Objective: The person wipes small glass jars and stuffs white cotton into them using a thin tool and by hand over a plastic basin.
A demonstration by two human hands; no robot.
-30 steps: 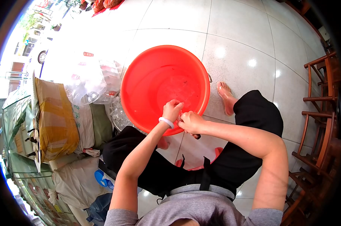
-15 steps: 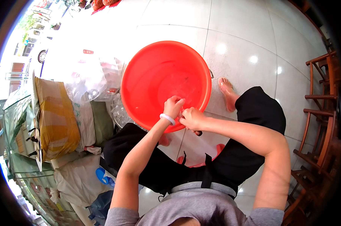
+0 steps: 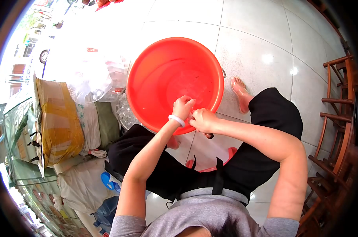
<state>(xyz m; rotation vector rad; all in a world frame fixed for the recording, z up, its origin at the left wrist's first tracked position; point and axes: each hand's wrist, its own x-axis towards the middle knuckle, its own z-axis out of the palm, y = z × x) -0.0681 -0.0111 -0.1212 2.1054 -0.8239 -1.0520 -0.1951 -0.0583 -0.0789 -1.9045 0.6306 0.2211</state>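
Note:
A large red plastic basin point(image 3: 155, 79) stands on the floor between my legs, with small dark specks in its bottom. Over its near rim, my left hand point(image 3: 183, 107) is closed in a pinch; a white band circles that wrist. Close against it, my right hand point(image 3: 203, 120) is wrapped round a tool with a dark handle end point(image 3: 209, 136) poking out below the fist. The tool's working end is hidden by my fingers. Between the two hands shows a small, pale, glossy bit point(image 3: 191, 114), too small to name.
Clear plastic bags point(image 3: 90, 81) and a taped carton point(image 3: 60, 120) sit left of the basin. A glass case point(image 3: 32, 189) lies beyond them. Wooden stools point(image 3: 337, 100) line the right side. A bare foot point(image 3: 241, 94) rests on the tiles right of the basin.
The view has shifted a little, so the basin sits slightly higher in it. Both hands stay together over the near rim, with only small finger movements.

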